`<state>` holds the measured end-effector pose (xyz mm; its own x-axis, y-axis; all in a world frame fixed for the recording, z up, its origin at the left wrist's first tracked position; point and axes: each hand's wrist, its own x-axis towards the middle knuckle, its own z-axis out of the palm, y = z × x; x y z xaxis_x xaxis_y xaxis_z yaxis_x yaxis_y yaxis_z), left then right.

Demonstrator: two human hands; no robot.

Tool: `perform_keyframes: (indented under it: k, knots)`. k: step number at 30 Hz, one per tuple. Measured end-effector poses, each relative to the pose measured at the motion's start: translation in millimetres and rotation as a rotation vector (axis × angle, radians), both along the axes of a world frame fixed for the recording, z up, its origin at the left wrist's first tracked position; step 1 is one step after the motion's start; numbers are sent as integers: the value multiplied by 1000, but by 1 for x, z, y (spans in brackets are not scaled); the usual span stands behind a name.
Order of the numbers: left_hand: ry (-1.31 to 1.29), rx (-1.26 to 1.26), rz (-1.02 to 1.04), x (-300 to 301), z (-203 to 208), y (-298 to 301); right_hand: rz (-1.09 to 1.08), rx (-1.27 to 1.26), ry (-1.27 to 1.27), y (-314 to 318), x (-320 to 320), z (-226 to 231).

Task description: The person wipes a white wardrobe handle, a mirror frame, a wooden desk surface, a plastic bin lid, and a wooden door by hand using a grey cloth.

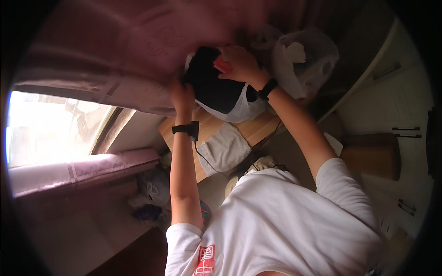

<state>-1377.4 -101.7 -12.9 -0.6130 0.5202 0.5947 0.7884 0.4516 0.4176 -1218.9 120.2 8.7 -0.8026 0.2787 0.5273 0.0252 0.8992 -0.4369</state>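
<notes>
- left: bright window (50, 124) with a mauve curtain band (83, 168) across its lower edge; a pink fabric drape (115, 55) hangs above.
- left hand (183, 95), with a black wrist strap and small device (186, 129), is closed on the left edge of the black bundle in a thin white plastic bag (216, 87); the fingers curl around the rim.
- the bundle sits raised above the pale wooden tabletop (253, 131), between the two hands, touching the drape.
- its long axis appears to run from upper left to lower right, with the bag's sagging closed end pointing toward the lower right.
- right hand (241, 64), wearing a black wristband (268, 89), lies over the bundle's top, pressing a small red object (223, 66) against it; how firmly the fingers close cannot be told.
- handling note: judged from the pose, keeping both rims of the bag gripped evenly would stop the contents sliding out.
- beneath: a folded white cloth (225, 149) on the tabletop.
- right: a crumpled translucent plastic bag (304, 60), just beside the right wrist.
</notes>
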Motion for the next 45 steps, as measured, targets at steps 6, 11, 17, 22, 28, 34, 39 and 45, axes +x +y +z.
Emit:
perform_keyframes:
  k: [6,11,17,22,28,34,39,45]
  knots:
    - [3,29,-109,41,-5,-32,-192,113,-22,-7,-6,-19]
    - [-293,36,-44,58,-2,-35,-202,96,55,-4,3,-25]
    - [-178,126,-221,42,9,32,-47,-118,68,-11,7,-6]
    - [-329,-176,-151,43,11,91,-67,-175,212,-6,13,-16]
    - [44,-100,-82,47,-12,120,-157,-122,176,10,15,-25]
    - [-494,202,-334,35,-15,80,-265,-75,180,-7,19,-3]
    - [-765,342,-364,37,-32,-41,-271,-371,357,-81,41,25]
    - [-1146,345,-250,4,-93,-201,-336,-883,97,-186,37,-2]
